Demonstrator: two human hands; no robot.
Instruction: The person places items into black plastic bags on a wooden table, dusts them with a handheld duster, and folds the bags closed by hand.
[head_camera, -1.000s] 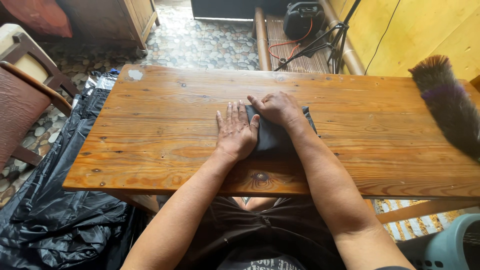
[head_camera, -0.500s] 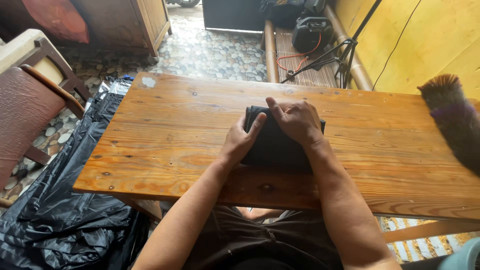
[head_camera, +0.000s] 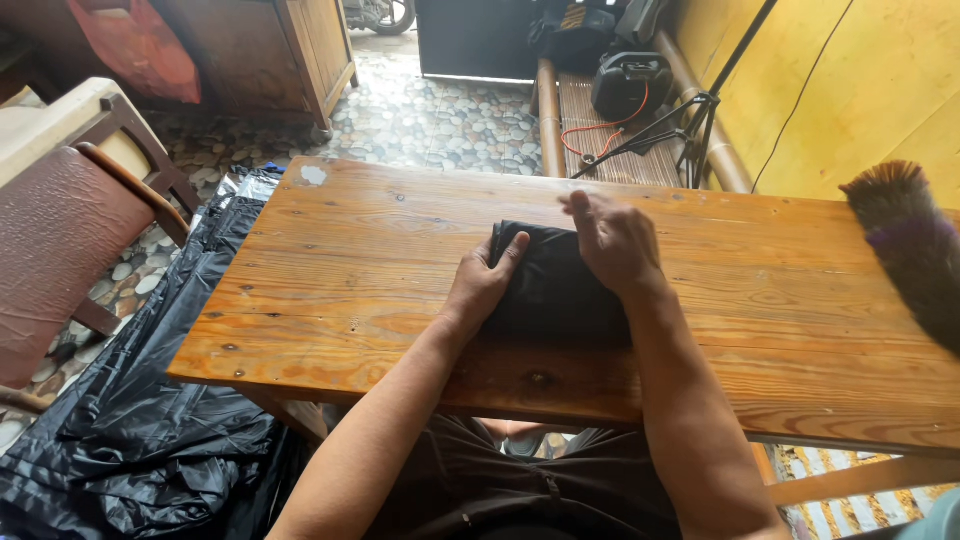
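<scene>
A person seated at a wooden table (head_camera: 330, 290) works a folded black cloth (head_camera: 555, 290) that lies flat near the middle of the tabletop, close to the near edge. The left hand (head_camera: 482, 285) rests along the cloth's left side, thumb on top and fingers curled at its edge, pinching the fabric lightly rather than closing into a fist. The right hand (head_camera: 612, 240) lies over the cloth's upper right corner, fingers loosely spread and slightly blurred; whether it grips the fabric or merely presses on it cannot be told. A dark feather duster (head_camera: 915, 250) lies on the table's right end, well apart from the hands. Crumpled black plastic sheeting (head_camera: 130, 430) is heaped on the pebble-patterned floor to the left, beside a brown armchair (head_camera: 60, 230). Beyond the table stand a tripod (head_camera: 670, 130) and a black bag with an orange cable (head_camera: 630, 85), against a yellow wall (head_camera: 860, 90).
</scene>
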